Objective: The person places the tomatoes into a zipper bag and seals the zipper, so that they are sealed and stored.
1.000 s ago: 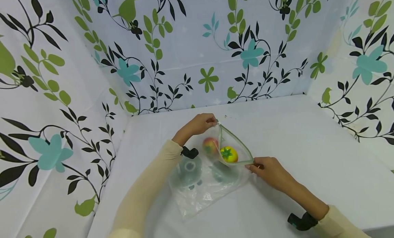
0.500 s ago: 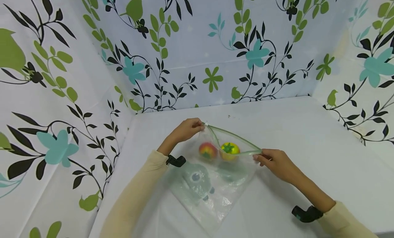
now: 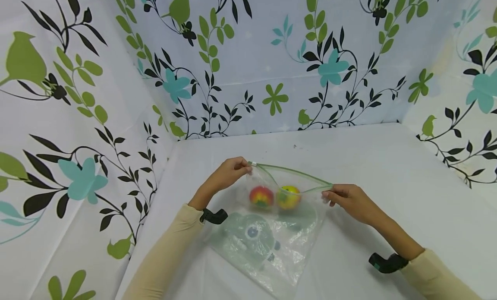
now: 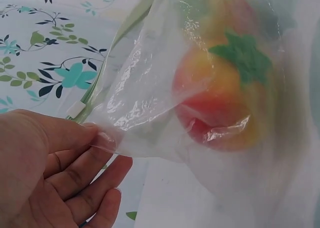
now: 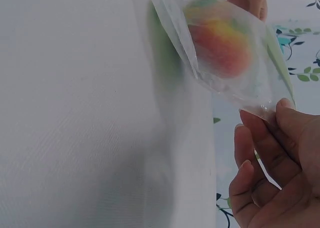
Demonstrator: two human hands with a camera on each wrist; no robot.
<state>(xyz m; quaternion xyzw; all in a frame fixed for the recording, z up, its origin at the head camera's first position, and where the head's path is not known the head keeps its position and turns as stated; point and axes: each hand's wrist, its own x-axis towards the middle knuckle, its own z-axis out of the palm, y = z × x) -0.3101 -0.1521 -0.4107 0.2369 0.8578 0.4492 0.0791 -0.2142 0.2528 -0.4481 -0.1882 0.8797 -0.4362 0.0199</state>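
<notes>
A clear plastic zip bag (image 3: pixel 289 244) with a green-edged mouth and a faint printed figure hangs between my hands. My left hand (image 3: pixel 229 174) pinches its upper left corner, beside a small white slider (image 4: pixel 76 109). At the opposite corner, the thumb and forefinger of my right hand (image 3: pixel 354 201) grip the green edge. Inside, near the top, sit a red fruit with a green leafy cap (image 3: pixel 262 196) and a yellow one (image 3: pixel 288 198). The bag's mouth gapes slightly. In the left wrist view, the near fruit (image 4: pixel 220 103) shows red and yellow through the plastic.
A white-covered table (image 3: pixel 372 157) lies beneath the bag. Patterned cloth (image 3: pixel 233 54) with leaves, birds and blue flowers stands behind it and on both sides. Each wrist carries a black camera mount (image 3: pixel 388 263).
My left hand has drawn left and toward me, stretching the mouth into a longer, narrower line. My right hand has shifted slightly right and up. The red fruit shows more clearly; the bag hangs lower.
</notes>
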